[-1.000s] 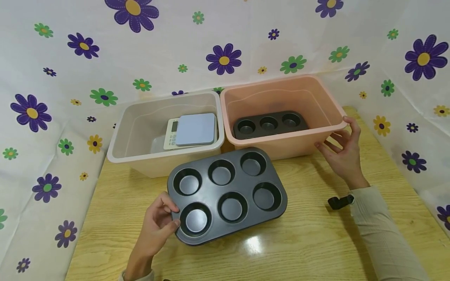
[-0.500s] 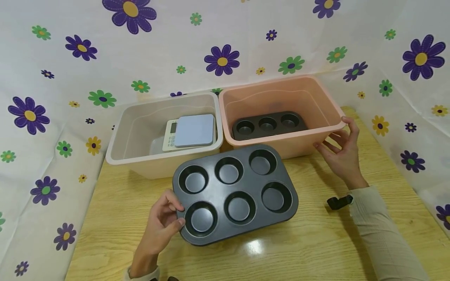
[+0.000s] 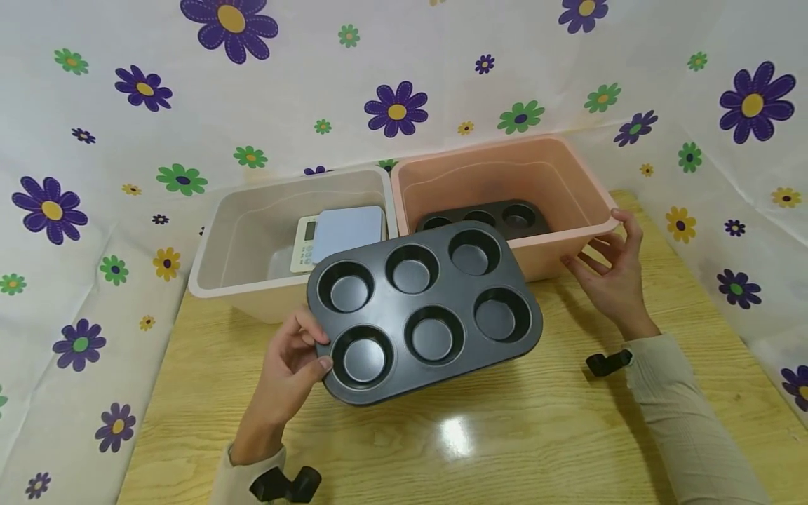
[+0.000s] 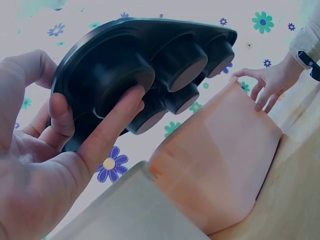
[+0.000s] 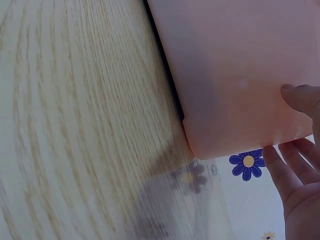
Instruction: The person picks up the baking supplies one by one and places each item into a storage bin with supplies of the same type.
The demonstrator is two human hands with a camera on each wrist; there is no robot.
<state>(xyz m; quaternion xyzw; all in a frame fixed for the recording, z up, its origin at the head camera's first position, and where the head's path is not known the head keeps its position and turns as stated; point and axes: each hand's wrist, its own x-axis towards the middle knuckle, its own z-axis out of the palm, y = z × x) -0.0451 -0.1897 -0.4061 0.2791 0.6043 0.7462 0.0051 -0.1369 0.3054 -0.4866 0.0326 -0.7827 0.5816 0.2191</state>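
Note:
My left hand grips the left edge of a dark grey muffin tin that has several cups. The tin is raised off the table, tilted, and overlaps the front rims of both bins in the head view. From below, the left wrist view shows its cup bottoms, with fingers of the left hand reaching under it. At the front right corner of the pink bin, my right hand holds the rim and side wall. Inside that bin lies another dark muffin tin, partly hidden by the raised one.
A beige bin stands left of the pink one, close against it. In it lies a kitchen scale with a pale platform. Both bins stand on a wooden table, in front of a flower-patterned cloth.
My left hand has lifted the muffin tin and carried it slightly right and up toward the pink bin. It now covers part of the tin inside. The right hand keeps its place.

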